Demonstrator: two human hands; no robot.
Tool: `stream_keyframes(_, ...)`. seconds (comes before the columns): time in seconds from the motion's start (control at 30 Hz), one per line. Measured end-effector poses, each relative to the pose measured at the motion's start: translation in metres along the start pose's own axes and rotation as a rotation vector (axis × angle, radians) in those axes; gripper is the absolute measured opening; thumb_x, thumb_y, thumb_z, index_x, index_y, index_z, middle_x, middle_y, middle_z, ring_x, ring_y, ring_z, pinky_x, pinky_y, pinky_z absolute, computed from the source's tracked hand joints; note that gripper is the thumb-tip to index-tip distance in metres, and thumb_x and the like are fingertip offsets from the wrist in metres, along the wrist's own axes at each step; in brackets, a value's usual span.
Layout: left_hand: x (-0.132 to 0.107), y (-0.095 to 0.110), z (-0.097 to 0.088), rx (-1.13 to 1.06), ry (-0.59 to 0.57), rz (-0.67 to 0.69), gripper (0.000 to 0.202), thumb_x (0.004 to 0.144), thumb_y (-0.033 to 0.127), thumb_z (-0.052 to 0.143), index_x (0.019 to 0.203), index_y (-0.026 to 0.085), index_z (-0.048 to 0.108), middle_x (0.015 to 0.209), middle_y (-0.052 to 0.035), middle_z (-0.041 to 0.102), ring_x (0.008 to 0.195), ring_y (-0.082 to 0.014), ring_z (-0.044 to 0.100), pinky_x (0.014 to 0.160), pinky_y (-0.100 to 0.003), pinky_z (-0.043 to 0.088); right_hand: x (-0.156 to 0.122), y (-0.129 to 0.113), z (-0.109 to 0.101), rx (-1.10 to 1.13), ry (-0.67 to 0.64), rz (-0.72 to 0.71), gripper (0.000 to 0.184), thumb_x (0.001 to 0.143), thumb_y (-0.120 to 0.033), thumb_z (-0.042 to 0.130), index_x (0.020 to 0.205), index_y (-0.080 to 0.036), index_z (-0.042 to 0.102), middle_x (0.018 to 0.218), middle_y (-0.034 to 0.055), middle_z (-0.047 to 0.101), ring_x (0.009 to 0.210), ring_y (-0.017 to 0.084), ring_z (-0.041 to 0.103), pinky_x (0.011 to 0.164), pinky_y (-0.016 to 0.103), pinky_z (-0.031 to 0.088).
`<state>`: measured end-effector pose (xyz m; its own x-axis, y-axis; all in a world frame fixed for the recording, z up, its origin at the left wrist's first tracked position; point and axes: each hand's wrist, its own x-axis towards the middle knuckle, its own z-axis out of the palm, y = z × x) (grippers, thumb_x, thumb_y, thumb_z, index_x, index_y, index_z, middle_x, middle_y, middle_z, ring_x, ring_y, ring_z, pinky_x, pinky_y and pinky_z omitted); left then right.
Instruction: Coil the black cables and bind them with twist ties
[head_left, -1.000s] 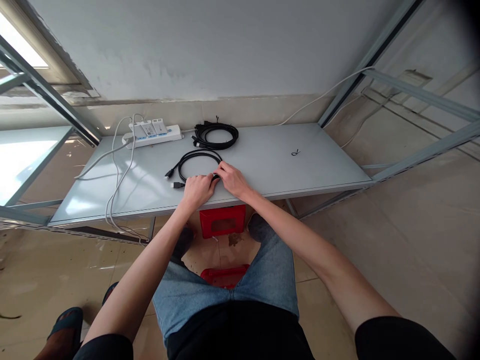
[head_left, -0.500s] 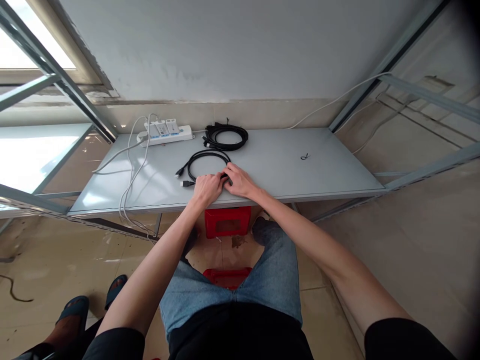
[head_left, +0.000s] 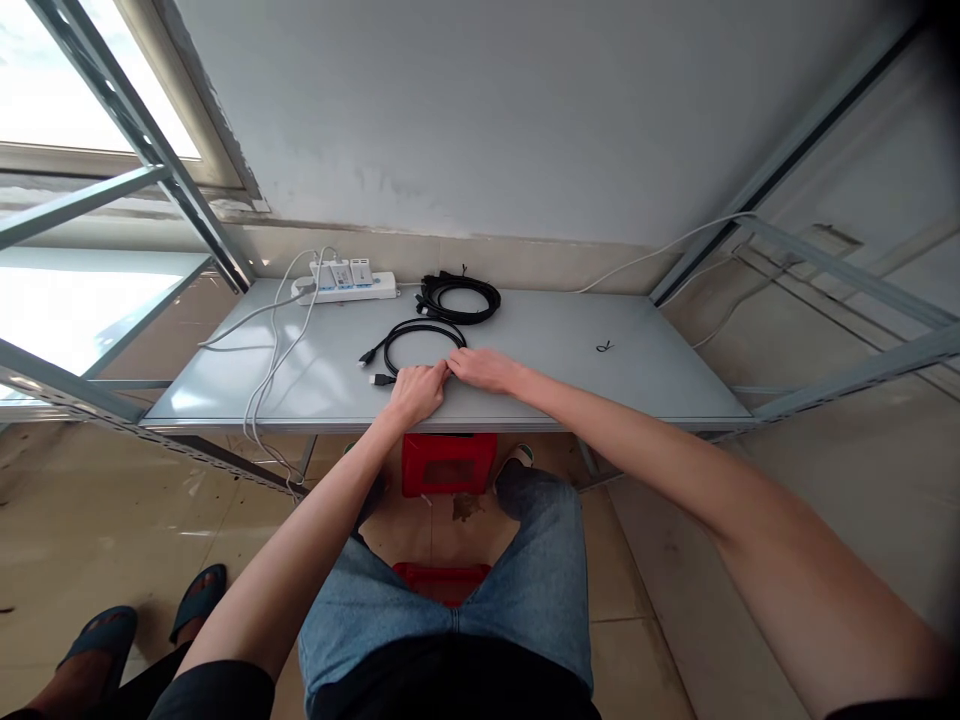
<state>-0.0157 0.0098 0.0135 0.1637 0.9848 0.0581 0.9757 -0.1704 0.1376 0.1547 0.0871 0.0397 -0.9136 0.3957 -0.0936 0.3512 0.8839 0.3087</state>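
A black cable [head_left: 401, 330] lies in a loose coil on the grey metal shelf [head_left: 540, 400], its two plug ends pointing left. My left hand [head_left: 420, 390] is closed over the near side of this coil. My right hand [head_left: 484, 368] is closed on the coil's right side, its fingertips meeting those of the left. What lies under the fingers is hidden. Just behind sits a thicker bundle of coiled black cables [head_left: 480, 318]. A small black twist tie [head_left: 604, 347] rests by itself further right.
A white power strip [head_left: 360, 290] with adapters and white cords [head_left: 274, 350] stands at the back left. Metal uprights [head_left: 142, 130] frame the shelf. Below it is a red plastic stool [head_left: 448, 480]. Another person's sandalled feet [head_left: 101, 640] are at lower left.
The view has tilted up slightly. My right hand has flattened and its forearm swung outward to the right, while my left hand keeps its place at the coil.
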Motion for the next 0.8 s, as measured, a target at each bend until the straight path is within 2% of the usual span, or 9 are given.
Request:
stream_keyframes(0.2,0.001,0.001,0.001,0.005,0.025,0.001,0.04,0.108,0.037,0.028,0.119,0.019,0.061,0.099,-0.0164,0.077,0.097,-0.0333,0.073,0.079,-0.038,0.042,0.005,0.004,-0.008,-0.174,-0.035,-0.127,0.033,0.096,0.003,0.034,0.098,-0.002,0.066,0.089,0.0188,0.067,0.075,0.022,0.062,0.059,0.03,0.04)
stream_keyframes(0.33,0.001,0.0,0.001,-0.004,0.026,-0.006,0.036,0.106,0.03,0.03,0.12,0.019,0.061,0.099,-0.0163,0.077,0.095,-0.0329,0.073,0.078,-0.038,0.041,0.01,0.004,-0.016,-0.228,-0.021,-0.175,0.031,0.091,0.005,0.039,0.085,-0.003,0.068,0.083,0.021,0.068,0.077,0.024,0.064,0.062,0.032,0.04)
stream_keyframes(0.5,0.001,0.0,0.003,-0.011,0.04,-0.015,0.038,0.107,0.032,0.028,0.118,0.019,0.062,0.097,-0.0164,0.077,0.095,-0.0336,0.073,0.077,-0.038,0.041,0.011,0.0,-0.017,-0.198,0.035,-0.123,0.029,0.09,0.003,0.044,0.083,-0.006,0.07,0.083,0.0217,0.071,0.08,0.027,0.063,0.067,0.035,0.041)
stream_keyframes(0.57,0.0,0.0,0.003,-0.015,0.034,-0.009,0.04,0.107,0.034,0.027,0.117,0.019,0.063,0.098,-0.0167,0.077,0.096,-0.0342,0.073,0.078,-0.039,0.042,0.01,0.001,-0.014,-0.147,0.025,-0.106,0.026,0.089,0.001,0.048,0.08,-0.009,0.07,0.081,0.0194,0.071,0.082,0.027,0.064,0.072,0.037,0.042)
stream_keyframes(0.67,-0.001,0.001,0.005,-0.011,0.036,-0.002,0.041,0.107,0.035,0.026,0.117,0.019,0.063,0.098,-0.0167,0.077,0.096,-0.0339,0.073,0.078,-0.039,0.042,0.007,0.006,-0.009,0.034,-0.028,-0.002,0.019,0.089,-0.004,0.058,0.077,-0.014,0.07,0.075,0.0142,0.071,0.08,0.025,0.065,0.076,0.036,0.04)
stream_keyframes(0.73,-0.001,0.002,0.005,-0.002,0.044,0.002,0.04,0.108,0.035,0.026,0.117,0.019,0.062,0.097,-0.0161,0.077,0.094,-0.0329,0.073,0.077,-0.038,0.042,0.004,0.01,-0.005,0.227,-0.026,0.16,0.019,0.094,-0.011,0.059,0.079,-0.015,0.07,0.077,0.0124,0.071,0.075,0.023,0.065,0.073,0.033,0.039)
stream_keyframes(0.8,-0.001,0.003,0.005,0.003,0.048,0.005,0.04,0.108,0.035,0.026,0.118,0.019,0.061,0.097,-0.0158,0.077,0.093,-0.032,0.073,0.077,-0.037,0.042,0.002,0.012,0.0,0.481,0.002,0.325,0.029,0.101,-0.02,0.051,0.079,-0.016,0.069,0.075,0.0098,0.071,0.07,0.02,0.063,0.069,0.03,0.038)
